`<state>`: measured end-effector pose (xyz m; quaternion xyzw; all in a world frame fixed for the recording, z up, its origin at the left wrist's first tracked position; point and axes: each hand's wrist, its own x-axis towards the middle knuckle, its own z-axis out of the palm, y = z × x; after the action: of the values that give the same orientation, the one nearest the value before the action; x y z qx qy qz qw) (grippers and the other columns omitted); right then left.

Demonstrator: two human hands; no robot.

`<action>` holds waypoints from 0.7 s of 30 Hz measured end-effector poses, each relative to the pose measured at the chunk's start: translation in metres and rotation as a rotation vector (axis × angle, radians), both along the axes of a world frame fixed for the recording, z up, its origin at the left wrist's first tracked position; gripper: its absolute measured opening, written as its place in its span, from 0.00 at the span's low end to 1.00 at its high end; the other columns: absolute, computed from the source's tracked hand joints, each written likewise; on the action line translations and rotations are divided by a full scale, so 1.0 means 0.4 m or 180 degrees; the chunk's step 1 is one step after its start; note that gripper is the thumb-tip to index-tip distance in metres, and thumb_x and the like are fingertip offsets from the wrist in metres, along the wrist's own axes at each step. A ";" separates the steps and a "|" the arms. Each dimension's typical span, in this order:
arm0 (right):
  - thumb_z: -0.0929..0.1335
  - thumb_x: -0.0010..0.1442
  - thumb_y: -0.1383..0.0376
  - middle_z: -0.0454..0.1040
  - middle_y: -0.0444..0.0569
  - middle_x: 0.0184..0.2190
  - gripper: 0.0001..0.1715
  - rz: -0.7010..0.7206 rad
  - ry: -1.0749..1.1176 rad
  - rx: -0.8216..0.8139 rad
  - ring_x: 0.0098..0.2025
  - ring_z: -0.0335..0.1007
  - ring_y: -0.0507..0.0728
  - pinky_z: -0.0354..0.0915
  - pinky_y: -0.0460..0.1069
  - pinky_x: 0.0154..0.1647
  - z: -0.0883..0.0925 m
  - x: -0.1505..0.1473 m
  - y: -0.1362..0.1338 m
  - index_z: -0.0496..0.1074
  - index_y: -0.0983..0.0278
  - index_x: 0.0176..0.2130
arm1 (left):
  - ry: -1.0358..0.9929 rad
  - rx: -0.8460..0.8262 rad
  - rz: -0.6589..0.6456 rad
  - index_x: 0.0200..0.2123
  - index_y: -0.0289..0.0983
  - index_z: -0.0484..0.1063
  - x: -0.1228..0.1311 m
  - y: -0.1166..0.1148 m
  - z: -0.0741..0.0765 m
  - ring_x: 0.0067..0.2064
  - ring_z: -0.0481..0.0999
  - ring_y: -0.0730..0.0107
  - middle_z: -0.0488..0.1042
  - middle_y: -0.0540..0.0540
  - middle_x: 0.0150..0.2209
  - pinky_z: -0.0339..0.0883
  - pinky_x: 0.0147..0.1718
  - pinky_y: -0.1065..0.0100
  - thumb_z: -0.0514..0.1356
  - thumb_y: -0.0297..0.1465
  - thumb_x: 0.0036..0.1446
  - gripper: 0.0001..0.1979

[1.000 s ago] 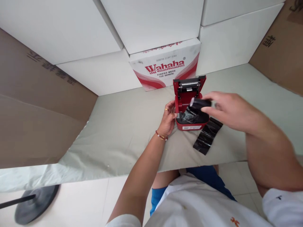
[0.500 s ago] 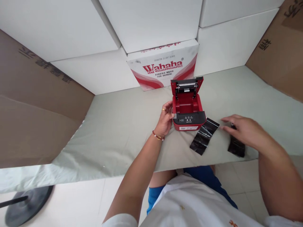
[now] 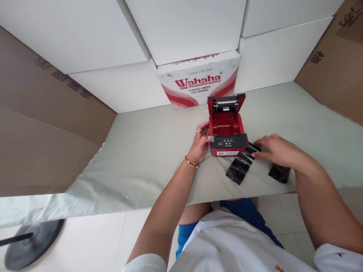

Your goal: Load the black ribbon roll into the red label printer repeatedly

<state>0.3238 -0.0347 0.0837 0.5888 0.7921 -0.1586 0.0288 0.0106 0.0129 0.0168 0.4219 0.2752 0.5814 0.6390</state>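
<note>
1. Cloth [image 3: 153, 151]: beneath the lid-up red printer [image 3: 228, 142].
2. Left hand [image 3: 200, 142]: clasping the printer's left side.
3. Right hand [image 3: 279, 151]: right of the printer, thumb and fingers parted.
4. Long black strip [image 3: 239, 167]: at the printer's near right corner.
5. Smaller black piece [image 3: 279, 173]: farther right.

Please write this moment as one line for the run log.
left hand: holds red device, lid raised | right hand: at black strip, grip unclear | second black piece: on cloth | Wahaha box: behind device
</note>
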 end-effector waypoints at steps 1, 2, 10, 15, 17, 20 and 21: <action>0.69 0.66 0.52 0.84 0.57 0.47 0.24 0.0004 -0.0075 -0.0028 0.52 0.75 0.70 0.70 0.59 0.51 0.001 -0.014 0.007 0.84 0.60 0.53 | 0.0015 0.0010 0.0002 0.56 0.45 0.74 0.000 0.000 0.000 0.72 0.66 0.52 0.73 0.45 0.65 0.59 0.71 0.53 0.75 0.40 0.47 0.32; 0.69 0.65 0.55 0.83 0.57 0.47 0.22 0.0026 -0.0130 -0.0012 0.51 0.75 0.70 0.70 0.58 0.50 0.002 -0.029 0.016 0.84 0.60 0.53 | 0.0029 0.0014 -0.0003 0.56 0.46 0.73 0.000 0.000 0.000 0.72 0.66 0.52 0.73 0.45 0.65 0.59 0.71 0.52 0.75 0.40 0.48 0.32; 0.69 0.62 0.69 0.82 0.58 0.45 0.17 0.0353 -0.0117 0.0327 0.47 0.74 0.67 0.70 0.56 0.46 -0.005 -0.112 0.064 0.84 0.62 0.48 | 0.0013 0.0003 -0.0069 0.57 0.45 0.72 0.001 -0.004 0.009 0.74 0.64 0.51 0.72 0.43 0.67 0.56 0.73 0.51 0.76 0.41 0.48 0.34; 0.71 0.63 0.61 0.81 0.56 0.53 0.21 0.0083 0.0704 0.0933 0.53 0.77 0.68 0.72 0.62 0.56 0.094 -0.024 0.024 0.84 0.56 0.55 | 0.0037 0.0010 -0.0059 0.57 0.45 0.71 0.000 -0.004 0.006 0.73 0.66 0.51 0.72 0.43 0.66 0.58 0.72 0.50 0.76 0.43 0.48 0.34; 0.72 0.65 0.56 0.83 0.55 0.51 0.22 -0.0007 0.1041 0.1078 0.50 0.79 0.68 0.74 0.61 0.51 0.169 -0.006 0.000 0.83 0.54 0.57 | 0.0052 0.0012 -0.0066 0.57 0.45 0.71 0.000 -0.002 0.003 0.73 0.66 0.51 0.73 0.44 0.66 0.57 0.72 0.50 0.76 0.43 0.48 0.34; 0.75 0.62 0.53 0.86 0.50 0.47 0.22 -0.0072 0.1207 0.0986 0.44 0.81 0.66 0.74 0.58 0.43 0.254 -0.052 -0.016 0.83 0.52 0.55 | 0.0046 0.0002 -0.0045 0.57 0.45 0.71 0.001 0.000 0.002 0.73 0.65 0.51 0.72 0.44 0.66 0.57 0.72 0.51 0.75 0.42 0.48 0.34; 0.76 0.61 0.54 0.86 0.49 0.47 0.23 -0.0090 0.1172 0.0938 0.43 0.82 0.66 0.74 0.58 0.43 0.266 -0.085 -0.013 0.83 0.52 0.55 | 0.0042 -0.0010 -0.0028 0.57 0.45 0.71 0.002 0.001 0.002 0.73 0.65 0.51 0.72 0.44 0.66 0.57 0.72 0.51 0.75 0.42 0.48 0.34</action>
<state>0.2899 -0.0399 0.1903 0.5589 0.7902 -0.1464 -0.2046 0.0114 0.0132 0.0177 0.4259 0.2784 0.5753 0.6404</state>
